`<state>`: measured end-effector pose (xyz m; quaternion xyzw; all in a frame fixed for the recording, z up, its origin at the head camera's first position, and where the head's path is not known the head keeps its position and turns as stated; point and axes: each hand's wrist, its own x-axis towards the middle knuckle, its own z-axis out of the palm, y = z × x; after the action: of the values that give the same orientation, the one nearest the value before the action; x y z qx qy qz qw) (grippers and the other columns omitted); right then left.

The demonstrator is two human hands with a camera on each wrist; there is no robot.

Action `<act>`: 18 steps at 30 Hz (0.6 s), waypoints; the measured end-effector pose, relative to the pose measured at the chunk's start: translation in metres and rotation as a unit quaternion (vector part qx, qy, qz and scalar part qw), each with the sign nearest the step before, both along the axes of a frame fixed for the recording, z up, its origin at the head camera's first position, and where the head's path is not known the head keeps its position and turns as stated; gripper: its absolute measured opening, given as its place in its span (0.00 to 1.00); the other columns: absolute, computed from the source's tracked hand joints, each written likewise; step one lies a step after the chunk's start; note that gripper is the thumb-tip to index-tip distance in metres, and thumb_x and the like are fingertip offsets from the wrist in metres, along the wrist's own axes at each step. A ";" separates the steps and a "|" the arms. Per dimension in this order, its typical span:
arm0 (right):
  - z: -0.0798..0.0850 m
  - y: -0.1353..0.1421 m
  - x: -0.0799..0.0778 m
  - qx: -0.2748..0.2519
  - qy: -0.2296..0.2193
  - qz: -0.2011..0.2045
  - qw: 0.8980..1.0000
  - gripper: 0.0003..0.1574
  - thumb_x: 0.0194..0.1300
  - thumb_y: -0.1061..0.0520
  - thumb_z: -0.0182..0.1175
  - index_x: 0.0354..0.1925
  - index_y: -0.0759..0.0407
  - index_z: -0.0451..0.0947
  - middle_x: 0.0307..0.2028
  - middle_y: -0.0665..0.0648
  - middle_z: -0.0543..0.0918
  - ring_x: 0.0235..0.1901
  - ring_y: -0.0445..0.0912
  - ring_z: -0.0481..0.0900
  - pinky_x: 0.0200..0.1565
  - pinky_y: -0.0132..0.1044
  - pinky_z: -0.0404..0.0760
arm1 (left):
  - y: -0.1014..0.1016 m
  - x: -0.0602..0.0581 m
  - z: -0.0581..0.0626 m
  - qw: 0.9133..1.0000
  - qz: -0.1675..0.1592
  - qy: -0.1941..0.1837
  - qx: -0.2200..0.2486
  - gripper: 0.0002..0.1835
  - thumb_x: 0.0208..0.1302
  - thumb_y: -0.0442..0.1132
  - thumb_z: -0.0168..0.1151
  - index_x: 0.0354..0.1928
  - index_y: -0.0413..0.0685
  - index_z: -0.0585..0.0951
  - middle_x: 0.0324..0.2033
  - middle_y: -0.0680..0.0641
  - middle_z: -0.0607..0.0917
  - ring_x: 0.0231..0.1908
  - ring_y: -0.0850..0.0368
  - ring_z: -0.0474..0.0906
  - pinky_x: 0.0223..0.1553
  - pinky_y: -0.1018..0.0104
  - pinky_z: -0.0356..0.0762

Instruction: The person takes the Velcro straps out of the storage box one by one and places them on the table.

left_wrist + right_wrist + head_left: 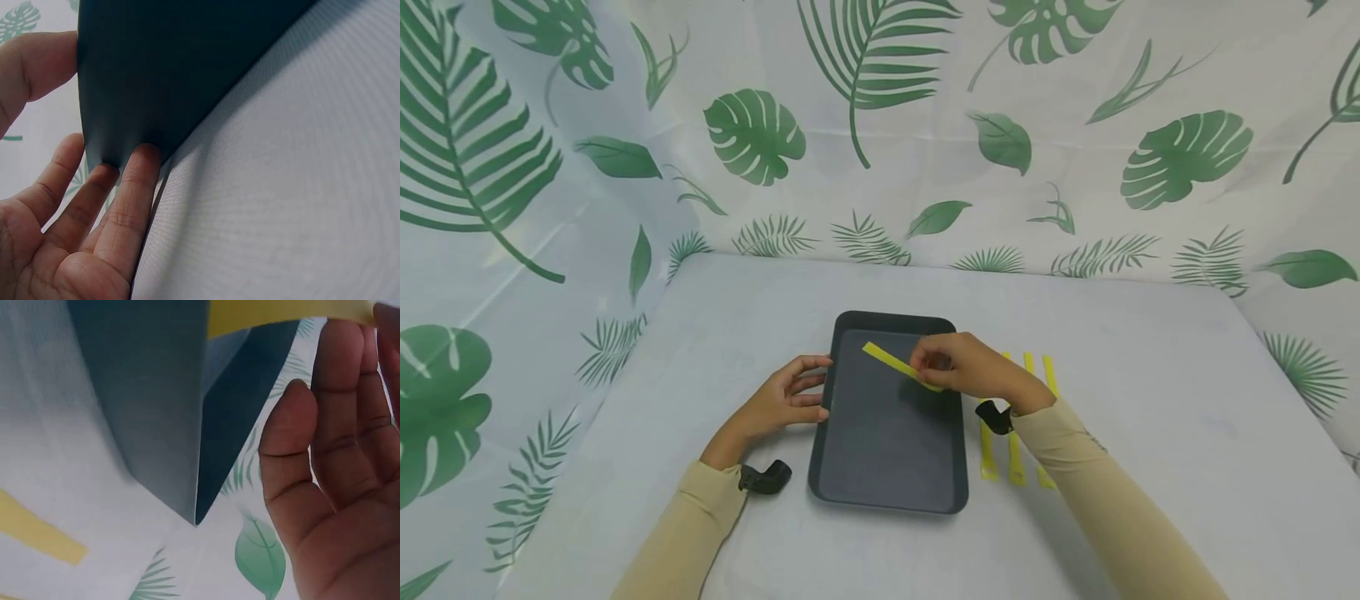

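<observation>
A dark grey rectangular tray (891,450) lies lengthwise on the white table. My left hand (781,398) is at its left side, with relaxed fingers touching the outer wall; in the left wrist view the fingertips (147,156) rest against that dark wall (181,75). Over the right half of the tray, my right hand (968,365) pinches a flat yellow strip (886,358) near one end. The strip slants up and left above the tray floor. In the right wrist view the yellow strip (269,320) passes across the tray corner, its held end at the fingertips.
Several more yellow strips (1017,467) lie side by side to the right of the tray, partly hidden under my right wrist and sleeve. Black wrist cameras (766,478) sit on both wrists. A leaf-printed white cloth (925,183) hangs behind the table and at its sides.
</observation>
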<state>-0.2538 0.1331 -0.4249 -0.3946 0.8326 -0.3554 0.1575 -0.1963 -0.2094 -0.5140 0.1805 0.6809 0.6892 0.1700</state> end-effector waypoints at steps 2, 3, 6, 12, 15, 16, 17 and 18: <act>0.001 0.000 0.001 -0.010 -0.013 -0.010 1.000 0.04 0.76 0.67 0.65 0.43 0.59 0.83 0.36 0.51 0.86 0.35 0.43 0.82 0.40 0.38 0.84 | 0.000 0.000 0.000 1.000 0.001 0.001 -0.001 0.44 0.65 0.31 0.77 0.77 0.27 0.64 0.81 0.28 0.59 0.77 0.25 0.61 0.65 0.60 0.82; 0.001 0.000 0.001 -0.016 -0.019 -0.015 1.000 0.04 0.76 0.67 0.65 0.43 0.60 0.83 0.37 0.51 0.87 0.36 0.43 0.83 0.41 0.37 0.84 | 0.000 0.000 0.000 1.000 0.001 0.002 -0.002 0.44 0.65 0.32 0.77 0.77 0.27 0.64 0.81 0.28 0.59 0.78 0.25 0.61 0.65 0.60 0.82; 0.002 0.001 0.003 -0.033 -0.045 -0.031 0.998 0.04 0.76 0.68 0.65 0.46 0.62 0.82 0.39 0.53 0.87 0.39 0.45 0.84 0.43 0.37 0.85 | 0.000 0.000 0.000 1.000 0.002 0.005 -0.004 0.45 0.65 0.32 0.77 0.77 0.27 0.64 0.81 0.28 0.59 0.78 0.25 0.60 0.66 0.61 0.81; 0.001 0.001 0.009 -0.055 -0.122 -0.063 0.989 0.07 0.77 0.68 0.63 0.51 0.68 0.79 0.38 0.57 0.85 0.34 0.49 0.83 0.39 0.40 0.87 | 0.000 0.000 0.000 1.000 -0.002 0.002 -0.002 0.45 0.65 0.34 0.78 0.78 0.27 0.63 0.80 0.27 0.59 0.77 0.24 0.60 0.65 0.61 0.82; -0.002 0.002 0.013 -0.072 -0.172 -0.085 0.979 0.11 0.78 0.69 0.61 0.55 0.70 0.76 0.39 0.58 0.84 0.35 0.50 0.84 0.41 0.43 0.89 | 0.000 0.000 0.001 1.000 -0.003 0.000 -0.001 0.45 0.65 0.32 0.77 0.78 0.27 0.63 0.80 0.26 0.59 0.77 0.24 0.60 0.64 0.61 0.82; -0.003 0.002 0.014 -0.079 -0.187 -0.093 0.975 0.12 0.78 0.69 0.60 0.56 0.71 0.76 0.39 0.58 0.85 0.36 0.50 0.85 0.41 0.44 0.90 | 0.000 0.000 0.001 1.000 -0.003 -0.001 -0.001 0.45 0.64 0.31 0.77 0.78 0.27 0.63 0.80 0.27 0.59 0.77 0.24 0.60 0.64 0.61 0.82; -0.005 0.002 0.016 -0.086 -0.201 -0.101 0.971 0.13 0.78 0.69 0.59 0.57 0.72 0.75 0.39 0.58 0.85 0.36 0.50 0.85 0.42 0.44 0.91 | 0.001 0.000 0.001 1.000 -0.003 -0.002 -0.001 0.45 0.64 0.31 0.76 0.78 0.27 0.62 0.81 0.27 0.59 0.77 0.24 0.60 0.64 0.61 0.82; -0.007 0.002 0.017 -0.091 -0.212 -0.108 0.967 0.13 0.78 0.68 0.59 0.58 0.72 0.74 0.39 0.58 0.85 0.36 0.50 0.85 0.42 0.44 0.91 | 0.001 0.000 0.001 1.000 -0.003 -0.003 -0.001 0.45 0.64 0.30 0.76 0.78 0.26 0.62 0.81 0.27 0.59 0.77 0.24 0.60 0.64 0.62 0.83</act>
<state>-0.2369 0.1349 -0.4315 -0.2309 0.7816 -0.5205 0.2546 -0.1963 -0.2087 -0.5130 0.1808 0.6803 0.6887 0.1739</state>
